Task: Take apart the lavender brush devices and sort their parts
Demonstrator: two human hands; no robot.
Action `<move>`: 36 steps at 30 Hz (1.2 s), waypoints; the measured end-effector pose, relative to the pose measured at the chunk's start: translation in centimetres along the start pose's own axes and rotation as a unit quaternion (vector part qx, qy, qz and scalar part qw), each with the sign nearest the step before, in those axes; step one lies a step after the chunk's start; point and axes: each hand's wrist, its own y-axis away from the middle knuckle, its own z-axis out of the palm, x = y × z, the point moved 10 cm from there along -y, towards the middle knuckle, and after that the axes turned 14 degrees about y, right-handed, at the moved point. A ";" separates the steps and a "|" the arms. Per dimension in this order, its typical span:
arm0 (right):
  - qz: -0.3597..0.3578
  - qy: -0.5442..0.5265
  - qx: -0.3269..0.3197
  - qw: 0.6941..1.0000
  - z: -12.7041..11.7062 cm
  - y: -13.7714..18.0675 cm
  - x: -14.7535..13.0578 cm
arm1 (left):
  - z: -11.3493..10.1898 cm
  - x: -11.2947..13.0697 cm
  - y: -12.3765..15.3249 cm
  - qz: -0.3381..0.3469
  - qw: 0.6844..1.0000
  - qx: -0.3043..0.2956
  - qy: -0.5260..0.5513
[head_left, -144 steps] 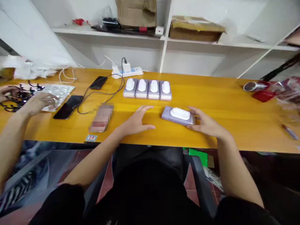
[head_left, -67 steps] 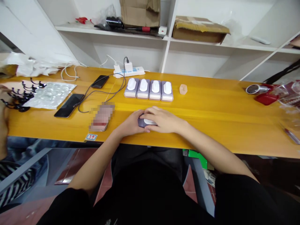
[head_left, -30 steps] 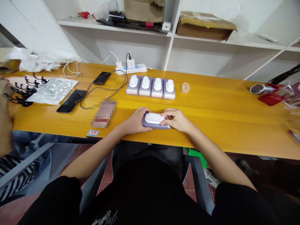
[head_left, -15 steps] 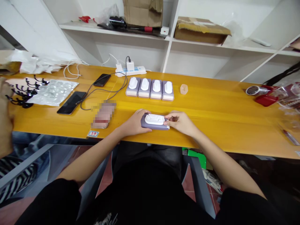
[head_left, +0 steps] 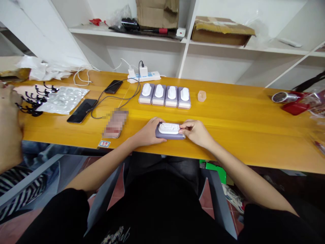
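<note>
A grey-purple block [head_left: 169, 136] lies lengthwise at the table's near edge. On its top sits a white oval brush head [head_left: 168, 128] covered in short nubs. My left hand [head_left: 149, 133] wraps round the block's left end, thumb on the near side and fingers on the far side. With thumb and forefinger closed together, my right hand [head_left: 195, 131] pinches the right end of the brush head. Farther back, several similar grey-purple blocks with white oval tops [head_left: 164, 96] stand side by side. To their right is a small translucent peach cup [head_left: 201, 96].
Phones [head_left: 81, 110] and a dark cable [head_left: 114, 98] lie left, below a white power strip [head_left: 144, 77]. Black hooked pieces [head_left: 33, 101] and bubble wrap [head_left: 63, 99] are farther left, beside another person's arm [head_left: 10, 128]. A red container [head_left: 296, 105] stands right.
The view has shifted slightly, moving everything a little to the right. My right fingers have come in a little further over the brush head's right end; my left hand keeps its hold.
</note>
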 end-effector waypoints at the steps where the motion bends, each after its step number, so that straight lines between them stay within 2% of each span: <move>1: -0.011 0.007 -0.001 1.000 -0.1 0.1 -0.4 | 0.0 0.0 0.0 0.000 1.000 0.003 -0.002; 5: -0.077 0.072 -0.009 0.994 0.1 0.4 -3.1 | 0.1 -0.2 -0.1 -0.017 1.000 0.017 -0.012; 9: -0.138 0.150 -0.041 0.978 1.0 -0.7 -5.2 | -0.1 -0.1 -0.1 -0.019 0.999 0.024 -0.014; 13: -0.184 0.134 -0.087 0.970 1.5 -1.8 -6.2 | 0.0 -0.1 -0.1 -0.016 1.000 0.004 -0.001; 18: -0.185 0.177 -0.061 0.965 1.9 -1.2 -6.8 | 0.0 -0.3 -0.1 -0.022 1.000 0.015 -0.004; 24: -0.132 0.221 0.006 0.966 2.8 0.6 -7.1 | -0.1 -0.4 -0.4 -0.027 0.999 0.026 -0.022; 29: -0.161 0.172 -0.012 0.972 2.5 -0.3 -6.2 | 0.0 -0.6 -0.7 -0.018 1.000 -0.009 -0.002; 32: -0.235 0.184 -0.066 0.952 2.6 -1.8 -6.6 | -0.1 -0.6 -0.7 -0.015 1.000 -0.012 -0.002; 34: -0.276 0.240 -0.106 0.925 3.0 -2.6 -7.0 | -0.2 -0.6 -0.7 -0.018 1.000 -0.009 -0.008; 36: -0.285 0.305 -0.123 0.901 3.3 -3.5 -7.3 | -0.2 -0.7 -0.6 -0.024 1.000 -0.008 -0.008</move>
